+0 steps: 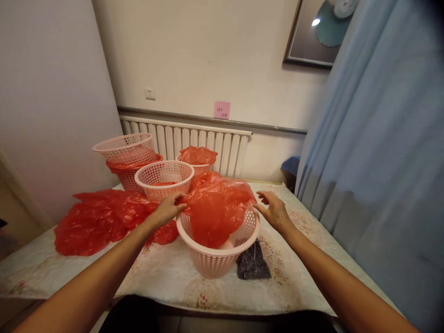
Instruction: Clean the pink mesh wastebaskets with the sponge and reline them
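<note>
A pale pink perforated basket (215,263) stands near the front edge of the table. A red plastic bag (217,212) hangs partly inside it and bulges over its back rim. My left hand (169,209) pinches the bag's left edge between thumb and fingers, beside the basket's left rim. On the other side, my right hand (274,210) is at the bag's right edge, thumb and fingers apart, with the thin film between or just beside the fingertips.
More baskets stand behind on the left, one white (164,178), and others with red bags. Red bags (100,222) lie on the flowered table (156,277). A dark folded cloth (253,263) lies right of the basket. A blue curtain (374,162) hangs at the right.
</note>
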A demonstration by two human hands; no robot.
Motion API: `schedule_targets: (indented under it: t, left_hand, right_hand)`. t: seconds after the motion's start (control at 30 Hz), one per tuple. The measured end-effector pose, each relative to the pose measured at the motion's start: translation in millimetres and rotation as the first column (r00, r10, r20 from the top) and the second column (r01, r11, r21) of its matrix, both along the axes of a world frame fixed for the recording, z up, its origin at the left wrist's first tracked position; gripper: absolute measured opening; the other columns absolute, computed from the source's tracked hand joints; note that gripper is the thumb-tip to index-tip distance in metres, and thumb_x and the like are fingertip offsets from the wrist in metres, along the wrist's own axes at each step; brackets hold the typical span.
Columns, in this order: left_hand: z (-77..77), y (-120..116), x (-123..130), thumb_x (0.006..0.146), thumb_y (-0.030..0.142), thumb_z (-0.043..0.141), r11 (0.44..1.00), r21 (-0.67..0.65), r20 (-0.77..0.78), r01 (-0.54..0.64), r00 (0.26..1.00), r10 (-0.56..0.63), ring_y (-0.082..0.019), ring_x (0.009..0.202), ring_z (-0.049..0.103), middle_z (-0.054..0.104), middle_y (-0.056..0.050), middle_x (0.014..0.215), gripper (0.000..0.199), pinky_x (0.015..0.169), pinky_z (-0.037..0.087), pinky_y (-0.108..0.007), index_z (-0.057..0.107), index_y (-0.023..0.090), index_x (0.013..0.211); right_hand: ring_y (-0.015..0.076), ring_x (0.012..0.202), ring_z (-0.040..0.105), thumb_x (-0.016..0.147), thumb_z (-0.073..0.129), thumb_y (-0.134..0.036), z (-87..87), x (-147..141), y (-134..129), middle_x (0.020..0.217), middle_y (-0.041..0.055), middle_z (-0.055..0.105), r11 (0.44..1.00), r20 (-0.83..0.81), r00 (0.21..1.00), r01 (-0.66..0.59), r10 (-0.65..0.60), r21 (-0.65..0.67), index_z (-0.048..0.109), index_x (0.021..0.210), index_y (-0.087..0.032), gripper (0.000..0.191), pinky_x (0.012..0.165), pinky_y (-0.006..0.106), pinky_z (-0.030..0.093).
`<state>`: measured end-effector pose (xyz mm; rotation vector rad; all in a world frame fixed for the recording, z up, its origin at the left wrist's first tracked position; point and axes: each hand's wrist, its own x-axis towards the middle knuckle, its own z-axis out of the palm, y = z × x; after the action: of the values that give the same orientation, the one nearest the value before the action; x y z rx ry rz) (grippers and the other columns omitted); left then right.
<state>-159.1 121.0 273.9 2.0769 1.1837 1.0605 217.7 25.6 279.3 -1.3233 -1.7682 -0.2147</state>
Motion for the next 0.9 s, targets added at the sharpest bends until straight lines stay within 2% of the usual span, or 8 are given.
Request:
schedule_targets:
  t: [0.1, 0.17, 0.27, 0.37, 0.47, 0.67, 0.8, 0.9]
  left_hand:
    - [2.5, -4, 2, 0.071, 0.028, 0.058, 0.997, 0.07, -0.038, -0.008, 0.999, 0.01, -0.022, 0.09, 0.064, 0.071, -0.004, 0.097, 0.028, 0.087, 0.048, -0.037, 0.065, 0.019, 0.096]
    - [3.0, -8, 3, 0.072, 0.027, 0.058, 0.992, 0.122, -0.066, -0.006, 0.998, 0.014, -0.022, 0.092, 0.064, 0.07, -0.004, 0.099, 0.027, 0.089, 0.047, -0.038, 0.065, 0.02, 0.097]
    - [2.0, -14, 2, 0.074, 0.028, 0.057, 0.979, 0.205, -0.107, -0.012, 0.994, 0.034, -0.023, 0.095, 0.063, 0.07, -0.007, 0.101, 0.027, 0.091, 0.046, -0.039, 0.064, 0.018, 0.099]
    - [-1.2, -23, 2, 0.076, 0.027, 0.055, 0.958, 0.287, -0.14, -0.027, 0.988, 0.07, -0.025, 0.098, 0.06, 0.068, -0.009, 0.103, 0.028, 0.092, 0.044, -0.041, 0.063, 0.017, 0.101]
    - [-6.7, -32, 3, 0.077, 0.023, 0.052, 0.934, 0.356, -0.167, -0.038, 0.98, 0.104, -0.025, 0.099, 0.058, 0.066, -0.009, 0.103, 0.029, 0.091, 0.044, -0.042, 0.061, 0.016, 0.104]
    - [-17.6, -40, 2, 0.079, 0.016, 0.048, 0.886, 0.462, -0.201, -0.049, 0.967, 0.158, -0.025, 0.095, 0.055, 0.063, -0.009, 0.096, 0.026, 0.087, 0.044, -0.041, 0.059, 0.016, 0.102]
    - [-19.6, -43, 2, 0.08, 0.014, 0.044, 0.857, 0.511, -0.206, -0.066, 0.959, 0.196, -0.024, 0.085, 0.052, 0.059, -0.007, 0.084, 0.016, 0.079, 0.045, -0.039, 0.058, 0.017, 0.088]
    - [-19.3, -45, 2, 0.077, 0.012, 0.045, 0.839, 0.538, -0.208, -0.079, 0.952, 0.223, -0.024, 0.081, 0.05, 0.056, -0.006, 0.08, 0.013, 0.076, 0.044, -0.038, 0.055, 0.018, 0.082]
  right_hand:
    - [0.0219, 0.086, 0.059, 0.074, 0.071, -0.035, 13.5, -7, 14, 0.107, 0.0105, 0.063, 0.998, 0.016, 0.999, 0.04, -0.041, 0.056, 0.056, 0.12, -0.019, 0.05, 0.08, 0.039, 0.049]
    - [0.0228, 0.092, 0.06, 0.073, 0.071, -0.031, 19.6, -13, 26, 0.111, 0.0107, 0.064, 0.999, 0.006, 0.999, 0.036, -0.036, 0.039, 0.056, 0.121, -0.019, 0.052, 0.083, 0.039, 0.049]
    - [0.0217, 0.09, 0.063, 0.075, 0.065, -0.02, 20.9, -24, 40, 0.102, 0.0085, 0.068, 0.999, -0.048, 0.999, 0.005, -0.007, -0.05, 0.059, 0.118, -0.018, 0.044, 0.082, 0.036, 0.048]
    - [0.0189, 0.082, 0.065, 0.075, 0.054, -0.01, 15.6, -30, 40, 0.089, 0.0042, 0.071, 0.992, -0.061, 0.997, -0.044, 0.037, -0.118, 0.068, 0.1, -0.02, 0.031, 0.079, 0.031, 0.048]
    - [0.0177, 0.083, 0.064, 0.075, 0.048, -0.008, 9.5, -27, 24, 0.086, 0.0023, 0.071, 0.986, -0.027, 0.996, -0.092, 0.089, -0.138, 0.07, 0.085, -0.021, 0.027, 0.078, 0.029, 0.046]
    - [0.0157, 0.072, 0.054, 0.077, 0.043, -0.008, -2.3, -6, -35, 0.074, 0.002, 0.059, 0.981, 0.127, 0.987, -0.08, 0.103, -0.176, 0.06, 0.074, -0.018, 0.02, 0.068, 0.028, 0.04]
    - [0.0152, 0.069, 0.047, 0.077, 0.042, -0.005, -21.0, -3, -69, 0.07, 0.001, 0.052, 0.981, 0.186, 0.976, -0.076, 0.109, -0.178, 0.051, 0.07, -0.019, 0.018, 0.066, 0.028, 0.036]
    - [0.0159, 0.072, 0.046, 0.075, 0.041, -0.002, -37.8, -8, -85, 0.073, 0.0014, 0.051, 0.976, 0.216, 0.965, -0.109, 0.15, -0.19, 0.049, 0.073, -0.019, 0.019, 0.068, 0.028, 0.035]
